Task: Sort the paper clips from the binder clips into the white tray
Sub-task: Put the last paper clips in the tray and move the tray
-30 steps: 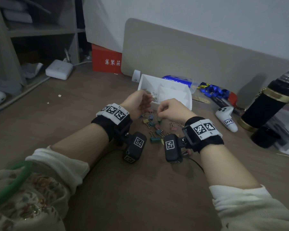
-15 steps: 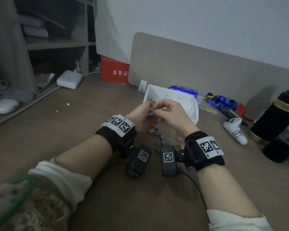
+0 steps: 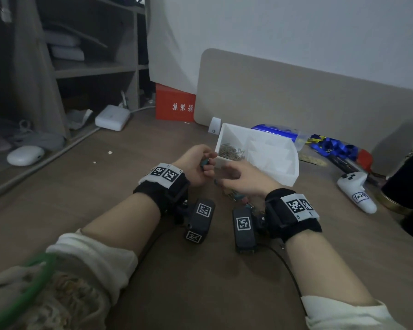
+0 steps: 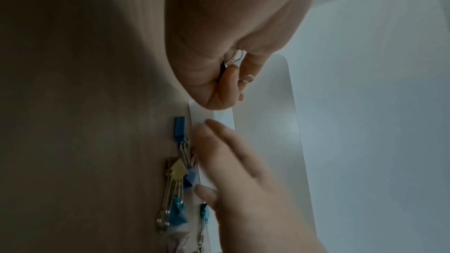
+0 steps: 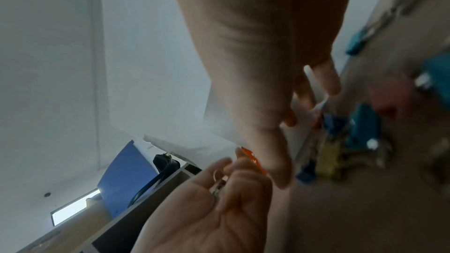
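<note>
The white tray [image 3: 284, 173] stands just beyond my hands, with a heap of paper clips [image 3: 229, 151] in its left compartment. Close to the tray's left corner, my left hand [image 3: 208, 161] pinches a teal binder clip [image 3: 203, 164]; its silver wire handle [image 4: 235, 59] shows between the fingers. My right hand [image 3: 227, 178] hovers with relaxed fingers and nothing in it. Under it lies the pile of coloured binder clips [image 4: 179, 170], mostly hidden in the head view, where only a few [image 3: 239, 197] show by the wrist.
A white controller [image 3: 357, 194] and a black bottle [image 3: 408, 182] sit to the right. Blue packaging and a lanyard [image 3: 329, 146] lie behind the tray against a beige panel [image 3: 296, 96]. A red box [image 3: 174, 106] and a white adapter [image 3: 112, 117] are at the back left.
Both hands were together on the clip half a second ago. The right hand has let go and dropped back over the pile; the left hand keeps the clip.
</note>
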### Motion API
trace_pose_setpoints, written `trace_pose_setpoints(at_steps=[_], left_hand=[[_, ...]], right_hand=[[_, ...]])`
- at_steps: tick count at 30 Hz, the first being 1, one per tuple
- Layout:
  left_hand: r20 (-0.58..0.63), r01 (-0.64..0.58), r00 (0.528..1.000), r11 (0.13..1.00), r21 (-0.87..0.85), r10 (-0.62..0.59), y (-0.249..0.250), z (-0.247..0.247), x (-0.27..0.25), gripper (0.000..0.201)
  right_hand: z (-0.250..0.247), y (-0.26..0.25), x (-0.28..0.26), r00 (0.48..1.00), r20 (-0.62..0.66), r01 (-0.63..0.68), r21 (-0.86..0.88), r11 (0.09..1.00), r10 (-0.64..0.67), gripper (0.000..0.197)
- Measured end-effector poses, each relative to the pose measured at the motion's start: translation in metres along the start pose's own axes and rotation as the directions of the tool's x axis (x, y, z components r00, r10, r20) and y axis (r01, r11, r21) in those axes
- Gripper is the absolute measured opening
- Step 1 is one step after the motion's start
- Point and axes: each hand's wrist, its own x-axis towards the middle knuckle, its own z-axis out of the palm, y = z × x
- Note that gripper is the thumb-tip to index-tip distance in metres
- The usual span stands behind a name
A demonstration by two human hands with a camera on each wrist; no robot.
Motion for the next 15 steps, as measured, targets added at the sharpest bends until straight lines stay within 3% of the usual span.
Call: trace_pose_setpoints(at_steps=[4, 9, 15], left_hand=[[0.011, 0.013, 1.0, 1.0, 0.023, -0.013, -0.0007, 0.0013, -0.0003, 0.022], [0.034, 0.016, 0.999, 0.999, 0.048, -0.018, -0.003, 0.0042, -0.0009, 0.023], [0.053, 0.059, 0.997, 0.998, 0.016, -0.06, -0.0051, 0.0032, 0.0, 0.024]], right_hand=[[0.0068, -0.0026, -0.0019, 0.994, 0.037, 0.106, -0.166, 0.98, -0.101, 0.034], [0.0071, -0.0022, -0.0034, 0.999, -0.003, 0.031, -0.047, 0.998, -0.032, 0.012], [0.0055, -0.0029, -0.006, 1.0, 0.002, -0.01, -0.108, 0.994, 0.01, 0.01]])
